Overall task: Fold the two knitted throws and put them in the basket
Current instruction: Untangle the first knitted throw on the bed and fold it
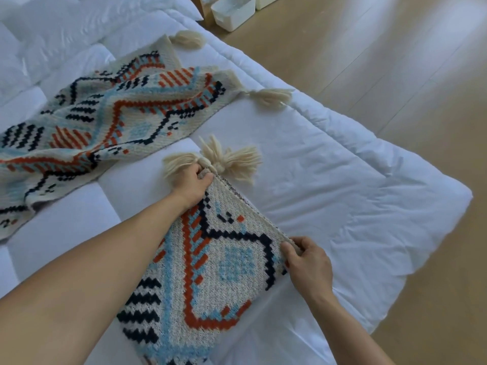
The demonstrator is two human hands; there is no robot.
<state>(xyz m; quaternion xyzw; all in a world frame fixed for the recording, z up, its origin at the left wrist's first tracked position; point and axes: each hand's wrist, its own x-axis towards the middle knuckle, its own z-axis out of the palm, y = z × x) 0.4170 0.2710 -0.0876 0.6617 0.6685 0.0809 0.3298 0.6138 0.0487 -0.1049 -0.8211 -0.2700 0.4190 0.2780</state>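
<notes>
One white duvet [329, 180] covers the bed. Two patterned throws lie on it. The far throw [105, 119] is spread loosely at left, and the near throw [210, 272] is folded at centre. Two white bins [233, 11] stand on the far floor. Two tassels [271, 97] show on the far throw. The left hand [193, 181], arm stretched forward, pinches the near throw's far corner. The right hand [307, 264], fingers curled, pinches its right edge.
</notes>
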